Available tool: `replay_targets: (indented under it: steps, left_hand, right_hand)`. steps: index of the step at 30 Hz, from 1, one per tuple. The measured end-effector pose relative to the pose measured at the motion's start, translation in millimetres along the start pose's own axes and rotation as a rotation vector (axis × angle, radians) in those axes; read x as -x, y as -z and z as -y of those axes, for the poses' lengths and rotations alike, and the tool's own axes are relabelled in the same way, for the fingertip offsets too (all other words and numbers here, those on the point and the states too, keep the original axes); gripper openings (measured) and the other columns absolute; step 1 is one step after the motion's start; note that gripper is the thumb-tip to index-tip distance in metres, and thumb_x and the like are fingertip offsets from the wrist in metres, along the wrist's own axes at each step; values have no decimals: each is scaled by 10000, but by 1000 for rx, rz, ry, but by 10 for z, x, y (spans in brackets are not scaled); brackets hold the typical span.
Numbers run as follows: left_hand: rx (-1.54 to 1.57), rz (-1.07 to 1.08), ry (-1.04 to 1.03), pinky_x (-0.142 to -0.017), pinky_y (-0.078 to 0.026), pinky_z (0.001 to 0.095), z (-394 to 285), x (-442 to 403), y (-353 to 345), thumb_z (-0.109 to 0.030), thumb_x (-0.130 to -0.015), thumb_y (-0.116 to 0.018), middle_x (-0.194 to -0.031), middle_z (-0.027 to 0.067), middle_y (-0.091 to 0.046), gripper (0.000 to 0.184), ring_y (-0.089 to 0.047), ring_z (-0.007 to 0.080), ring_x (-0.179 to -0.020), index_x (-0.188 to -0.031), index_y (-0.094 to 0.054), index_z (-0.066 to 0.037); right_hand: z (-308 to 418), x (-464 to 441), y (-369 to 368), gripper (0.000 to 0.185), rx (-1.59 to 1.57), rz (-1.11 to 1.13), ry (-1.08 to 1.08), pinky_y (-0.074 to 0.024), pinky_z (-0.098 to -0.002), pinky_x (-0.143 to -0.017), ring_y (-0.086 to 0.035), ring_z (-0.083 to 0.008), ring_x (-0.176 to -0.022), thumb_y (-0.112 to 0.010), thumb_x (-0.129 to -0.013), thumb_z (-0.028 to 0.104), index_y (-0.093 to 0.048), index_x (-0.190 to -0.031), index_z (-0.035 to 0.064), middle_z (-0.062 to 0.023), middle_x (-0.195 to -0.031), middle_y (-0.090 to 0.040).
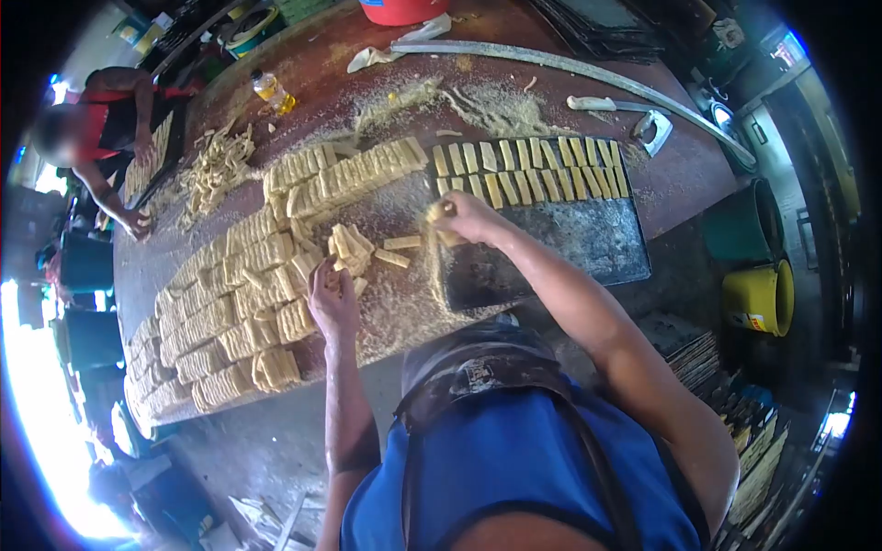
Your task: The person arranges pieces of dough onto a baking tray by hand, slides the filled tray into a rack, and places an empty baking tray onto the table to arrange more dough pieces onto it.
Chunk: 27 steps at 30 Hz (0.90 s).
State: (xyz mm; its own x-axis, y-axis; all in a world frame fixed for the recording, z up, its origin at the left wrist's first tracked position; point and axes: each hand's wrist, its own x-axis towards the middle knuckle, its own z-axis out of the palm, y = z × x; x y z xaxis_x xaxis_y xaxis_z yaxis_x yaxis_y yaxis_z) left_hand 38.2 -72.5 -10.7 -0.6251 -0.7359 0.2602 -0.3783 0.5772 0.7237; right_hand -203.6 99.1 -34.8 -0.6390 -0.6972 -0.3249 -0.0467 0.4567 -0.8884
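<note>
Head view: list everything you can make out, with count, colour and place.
Table: one, reddish brown, centre
Tray: one, dark, table's right half
Tray strips: two rows, yellowish, on that tray
Stacked strips: many, pale yellow, table's left half
Scrap heap: one, pale, upper left
Bottle: one, yellow contents, upper left
Tub: one, red, top edge
Knife: one, whitish handle, upper right
Bucket: one, yellow, right
Co-worker: one, red top, left
Background clutter: too unclear to count
Left hand: one, bare, by loose strips
Right hand: one, bare, over tray's left side
</note>
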Motion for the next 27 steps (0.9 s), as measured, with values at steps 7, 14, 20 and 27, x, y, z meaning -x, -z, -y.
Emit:
replay_targets:
  steps: [7, 14, 20, 27]
  left_hand:
    - [25, 221, -51, -839, -575, 389, -378, 93, -710, -135, -881, -675, -1251, 120, -625, 308, -684, 234, -974, -1183, -682, -72]
    - [-95, 539, -271, -937, -529, 384, -631, -16, -1119, -198, -830, -768, -1276, 99, -612, 420, -642, 254, -1068, -1208, -644, -64]
    - [-78, 559, -452, -934, -517, 399, -521, -142, -1318, -251, -746, -821, -1172, 107, -575, 527, -594, 318, -1108, -1207, -628, -82]
    - [-90, 626, -641, -1044, -422, 453, -654, -251, -1304, -285, -773, -799, -1223, 87, -564, 498, -537, 297, -1190, -1205, -630, -103]
  right_hand:
    - [-160, 267, 22, 440, 311, -187, 45, -572, -400, -828, -712, -315, -877, -783, -779, 271, -643, -1102, 6, -188, -941, -716]
    - [-252, 371, 222, 475, -89, -233, -202, -575, -378, -813, -723, -315, -859, -793, -763, 283, -663, -1122, 0, -162, -868, -736]
    - [-377, 351, 161, 343, 236, -429, -103, -558, -409, -830, -707, -358, -902, -761, -733, 263, -727, -1004, 56, -220, -928, -719]
    - [-390, 386, 131, 381, 456, -590, -302, -529, -455, -892, -667, -396, -1019, -734, -778, 300, -700, -1068, 54, -233, -1030, -705]
